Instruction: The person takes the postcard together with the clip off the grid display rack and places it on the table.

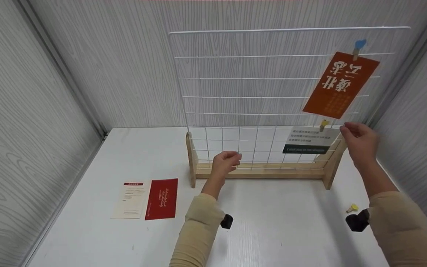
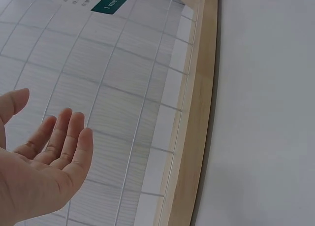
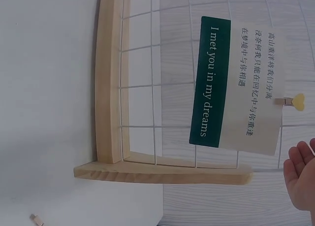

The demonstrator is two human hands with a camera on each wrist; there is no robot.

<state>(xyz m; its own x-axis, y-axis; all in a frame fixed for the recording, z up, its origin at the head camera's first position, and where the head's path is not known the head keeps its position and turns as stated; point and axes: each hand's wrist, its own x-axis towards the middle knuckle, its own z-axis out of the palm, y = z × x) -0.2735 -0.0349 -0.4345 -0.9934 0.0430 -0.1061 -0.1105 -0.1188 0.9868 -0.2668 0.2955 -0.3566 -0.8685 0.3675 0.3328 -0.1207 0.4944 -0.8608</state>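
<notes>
A white card with a dark green band (image 1: 306, 149) hangs on a white wire grid (image 1: 250, 78), held by a small wooden clothespin with a yellow heart (image 3: 298, 102). Just right of this card is my right hand (image 1: 361, 142), its fingers loosely bent and nothing in them. My left hand (image 1: 225, 165) hovers in front of the lower middle of the grid. In the left wrist view its palm (image 2: 39, 186) is bare, with thumb and fingers apart. Above the white card, an orange-red card (image 1: 341, 85) with white characters hangs tilted from a blue-heart clothespin (image 1: 360, 44).
The grid stands in a wooden base (image 1: 261, 173) near the table's back edge. On the table (image 1: 87, 237) at left lie a cream card (image 1: 131, 200) and a red card (image 1: 161, 199). Another yellow clothespin (image 1: 352, 208) lies near the right sleeve. Grey wood-grain panels (image 1: 20, 129) enclose the table.
</notes>
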